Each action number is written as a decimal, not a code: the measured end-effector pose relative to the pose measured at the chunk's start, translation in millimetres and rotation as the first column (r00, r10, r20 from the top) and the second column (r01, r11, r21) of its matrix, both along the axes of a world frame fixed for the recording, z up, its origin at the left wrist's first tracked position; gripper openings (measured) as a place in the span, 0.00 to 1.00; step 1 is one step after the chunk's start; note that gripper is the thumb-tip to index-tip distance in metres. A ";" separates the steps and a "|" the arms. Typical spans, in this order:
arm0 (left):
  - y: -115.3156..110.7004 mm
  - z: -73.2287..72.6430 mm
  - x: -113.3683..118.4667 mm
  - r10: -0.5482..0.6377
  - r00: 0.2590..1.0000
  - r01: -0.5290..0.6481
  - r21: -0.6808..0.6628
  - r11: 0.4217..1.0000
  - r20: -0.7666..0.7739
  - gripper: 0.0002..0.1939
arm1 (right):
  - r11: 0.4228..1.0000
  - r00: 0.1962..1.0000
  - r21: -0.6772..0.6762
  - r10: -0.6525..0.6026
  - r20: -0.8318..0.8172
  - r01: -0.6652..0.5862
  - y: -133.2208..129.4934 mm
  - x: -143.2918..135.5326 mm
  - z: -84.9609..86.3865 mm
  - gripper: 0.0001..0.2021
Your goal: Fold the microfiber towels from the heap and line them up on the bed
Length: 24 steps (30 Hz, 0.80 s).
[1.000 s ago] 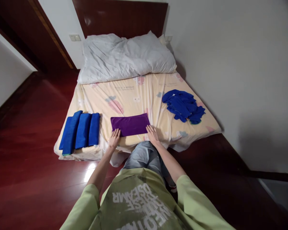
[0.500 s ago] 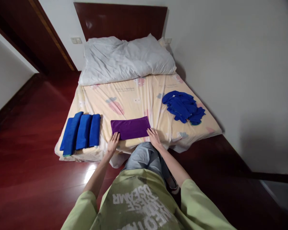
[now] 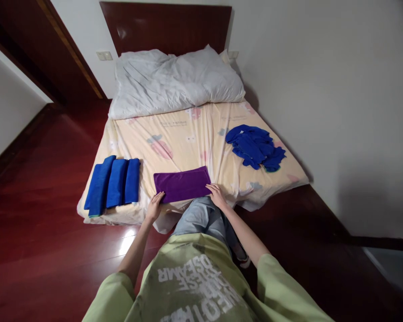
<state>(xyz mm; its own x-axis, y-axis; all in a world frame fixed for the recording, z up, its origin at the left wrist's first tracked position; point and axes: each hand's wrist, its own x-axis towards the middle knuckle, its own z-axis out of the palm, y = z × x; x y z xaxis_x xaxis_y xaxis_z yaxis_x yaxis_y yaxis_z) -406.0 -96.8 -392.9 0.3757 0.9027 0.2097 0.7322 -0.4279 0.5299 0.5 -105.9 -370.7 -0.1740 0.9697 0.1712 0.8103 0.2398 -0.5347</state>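
Observation:
A folded purple towel lies near the front edge of the bed, its long side towards me. At its front left corner, my left hand is closed on the cloth, fingers on top. On the opposite short end, my right hand has its fingers over the right edge and grips it; both thumbs are mostly hidden. Left of the towel, several folded blue towels sit side by side, partly overlapping. A crumpled heap of blue cloths rests to the right.
A patterned yellow sheet covers the bed. Across its far end lies a rumpled white quilt or pillow, before a dark wooden headboard. A wall runs along the right, and a dark red floor surrounds the bed.
The purple towel has shifted slightly towards me, with both hands at its ends. My left hand has moved a little to the left. The blue towels and the heap stay put.

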 end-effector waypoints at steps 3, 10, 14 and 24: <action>3.3 1.4 -3.2 0.027 0.989 -0.023 -0.035 0.999 0.149 0.38 | 1.000 0.985 -0.007 -0.031 -0.170 0.031 8.9 6.8 -4.9 0.33; 7.8 11.1 -5.2 0.185 0.934 -0.147 -0.145 0.978 0.306 0.24 | 0.962 0.795 -0.243 -0.246 -0.554 0.128 28.5 11.0 -7.9 0.20; 12.3 14.2 -2.7 0.354 0.852 -0.260 -0.276 0.925 0.386 0.18 | 0.915 0.706 -0.347 -0.386 -0.594 0.207 32.6 7.4 -6.6 0.11; 21.1 18.5 8.4 0.510 0.756 -0.349 -0.406 0.845 0.412 0.22 | 0.887 0.658 -0.380 -0.452 -0.602 0.261 35.8 5.6 -11.2 0.28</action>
<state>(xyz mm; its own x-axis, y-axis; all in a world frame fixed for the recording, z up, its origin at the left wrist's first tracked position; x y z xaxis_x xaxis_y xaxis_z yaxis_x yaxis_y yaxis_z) -397.6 -75.7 -374.4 -0.1472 0.9883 -0.0403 0.4088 0.0979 0.9074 6.0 -70.1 -381.8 0.2599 0.9548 -0.1440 0.2184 -0.2033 -0.9544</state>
